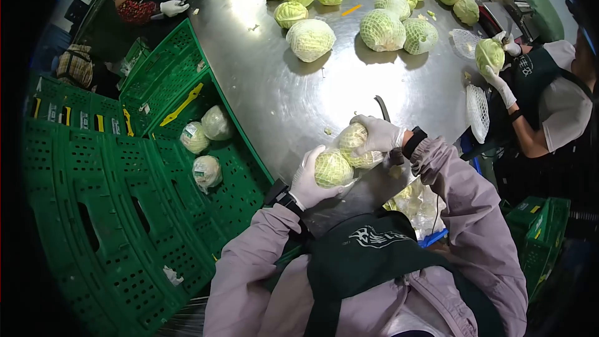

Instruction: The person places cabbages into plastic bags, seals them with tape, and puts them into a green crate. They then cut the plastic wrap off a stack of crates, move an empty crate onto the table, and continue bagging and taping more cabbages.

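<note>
My left hand (312, 182), in a white glove, is wrapped round the side of a pale green cabbage (332, 168) in white netting. Over two more netted cabbages, one further off (354, 137) and one nearer (364, 160), lies my gloved right hand (382, 135), its fingers curled on the far one. A dark curved knife (382, 109) sticks out beyond this hand, and its handle end shows below the palm. All three cabbages touch each other above the steel table's near edge. Part of the nearer one is covered by the others.
A large green crate (240, 150) with several wrapped cabbages (207, 173) stands at left. More cabbages (382, 30) sit across the steel table (249, 68). At right a co-worker holds a cabbage (490, 56) near empty netting (477, 112). Another co-worker's gloved hand (173, 7) shows at upper left.
</note>
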Tool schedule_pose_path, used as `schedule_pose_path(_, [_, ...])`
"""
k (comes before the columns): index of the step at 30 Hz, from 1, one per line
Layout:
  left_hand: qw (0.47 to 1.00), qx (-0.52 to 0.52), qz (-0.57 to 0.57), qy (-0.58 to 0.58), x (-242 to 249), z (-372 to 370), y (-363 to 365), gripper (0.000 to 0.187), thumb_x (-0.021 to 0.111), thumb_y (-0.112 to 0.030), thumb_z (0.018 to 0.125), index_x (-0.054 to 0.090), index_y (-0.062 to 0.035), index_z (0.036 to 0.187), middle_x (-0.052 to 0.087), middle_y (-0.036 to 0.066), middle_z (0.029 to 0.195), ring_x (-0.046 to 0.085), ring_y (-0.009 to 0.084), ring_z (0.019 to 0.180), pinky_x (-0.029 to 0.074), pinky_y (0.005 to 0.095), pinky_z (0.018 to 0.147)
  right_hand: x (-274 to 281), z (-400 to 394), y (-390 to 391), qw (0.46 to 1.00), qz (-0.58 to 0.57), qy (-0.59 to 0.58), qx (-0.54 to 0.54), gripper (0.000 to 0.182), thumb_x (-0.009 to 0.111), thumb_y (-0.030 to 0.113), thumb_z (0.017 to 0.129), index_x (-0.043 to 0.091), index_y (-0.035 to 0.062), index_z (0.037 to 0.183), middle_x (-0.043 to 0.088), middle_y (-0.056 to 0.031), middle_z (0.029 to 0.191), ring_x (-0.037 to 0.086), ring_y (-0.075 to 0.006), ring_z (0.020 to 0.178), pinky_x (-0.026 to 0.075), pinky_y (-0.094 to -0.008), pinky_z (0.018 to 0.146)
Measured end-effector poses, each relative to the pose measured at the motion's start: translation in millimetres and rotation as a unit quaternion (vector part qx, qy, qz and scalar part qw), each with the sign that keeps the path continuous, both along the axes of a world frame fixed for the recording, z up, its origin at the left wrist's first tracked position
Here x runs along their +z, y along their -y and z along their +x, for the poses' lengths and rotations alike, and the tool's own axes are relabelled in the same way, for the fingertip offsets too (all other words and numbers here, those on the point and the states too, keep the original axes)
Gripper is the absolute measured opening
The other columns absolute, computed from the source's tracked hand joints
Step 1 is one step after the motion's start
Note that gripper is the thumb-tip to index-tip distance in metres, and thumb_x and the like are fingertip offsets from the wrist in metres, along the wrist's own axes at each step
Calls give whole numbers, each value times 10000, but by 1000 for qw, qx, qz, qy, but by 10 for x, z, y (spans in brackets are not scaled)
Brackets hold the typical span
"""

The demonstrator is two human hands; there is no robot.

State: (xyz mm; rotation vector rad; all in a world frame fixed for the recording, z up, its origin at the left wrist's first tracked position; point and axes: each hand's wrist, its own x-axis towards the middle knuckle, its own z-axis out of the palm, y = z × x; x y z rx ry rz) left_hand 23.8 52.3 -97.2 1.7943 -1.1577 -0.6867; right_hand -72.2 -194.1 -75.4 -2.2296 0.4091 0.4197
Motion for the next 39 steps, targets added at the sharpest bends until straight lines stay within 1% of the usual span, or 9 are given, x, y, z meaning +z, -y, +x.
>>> schedule_pose_path(4, [1000, -17, -15, 0, 120, -17, 33, 865, 825, -295, 602, 397, -21, 1301, 439, 194, 1247, 449, 333, 1170, 356, 396, 1016, 86, -163, -133, 997, 32, 68, -19, 863, 772, 451, 605, 452, -31, 1246, 547, -279, 1127, 566, -393, 1029, 464, -380, 902])
schedule_pose_path(12, [959, 86, 121, 241, 142, -229, 464, 202, 646, -213, 709, 548, -123, 860, 571, 97, 922, 536, 324, 913, 435, 454, 764, 286, -331, -619, 944, -283, 168, -16, 548, 692, 316, 686, 569, 32, 1139, 584, -200, 1128, 523, -333, 1133, 426, -456, 929])
schedule_pose_path(15, [964, 133, 75, 218, 41, -204, 544, 79, 558, -171, 799, 527, -98, 806, 602, 108, 754, 572, 323, 762, 428, 473, 696, 239, -246, -671, 946, -223, 234, 28, 191, 591, 205, 769, 647, 60, 880, 636, -129, 922, 567, -313, 986, 453, -437, 815])
schedule_pose_path(21, [977, 194, -85, -10, 94, -255, 488, 59, 547, -110, 845, 534, -52, 849, 595, 134, 757, 588, 320, 747, 460, 415, 681, 66, -131, -678, 948, -200, 203, -144, 165, 529, 172, 825, 600, 32, 772, 599, -170, 706, 589, -344, 720, 473, -420, 669])
schedule_pose_path(22, [972, 211, -100, 2, 32, -243, 424, 41, 558, -29, 857, 522, -29, 876, 569, 61, 735, 563, 144, 687, 460, 267, 657, -20, -162, -636, 934, -149, 214, -244, 178, 524, 172, 837, 595, 21, 775, 590, -182, 701, 579, -345, 681, 474, -417, 660])
schedule_pose_path(24, [962, 240, -118, -46, -73, -218, 253, 41, 539, -4, 858, 516, -25, 884, 556, 29, 763, 538, 100, 710, 452, 251, 662, -180, -265, -332, 780, 278, 232, -510, 137, 490, 111, 885, 573, 38, 803, 535, -49, 626, 516, -191, 573, 458, -320, 596])
schedule_pose_path(28, [941, 280, -161, -102, -140, -180, -8, 84, 561, 16, 850, 514, -20, 909, 563, 43, 841, 544, 111, 762, 453, 249, 719, -555, -779, 106, 467, 716, 221, -469, 132, 448, 97, 925, 516, 33, 833, 496, -28, 664, 501, -139, 627, 460, -288, 679])
schedule_pose_path(34, [869, 418, -140, -226, -74, 138, -179, 97, 534, 0, 891, 498, 3, 981, 618, 111, 892, 595, 149, 778, 490, 251, 700, 189, -1100, -240, 342, 771, 175, -507, 137, 395, 74, 940, 470, 11, 844, 411, 25, 582, 398, -102, 512, 398, -252, 589])
schedule_pose_path(39, [608, 487, -137, -611, -131, 216, -312, 123, 532, -26, 911, 511, 7, 1027, 588, 147, 983, 592, 154, 782, 514, 228, 660, -154, -1473, -41, 284, 724, 208, -593, 120, 413, 46, 913, 462, 28, 805, 364, 37, 564, 364, -104, 472, 364, -242, 507])
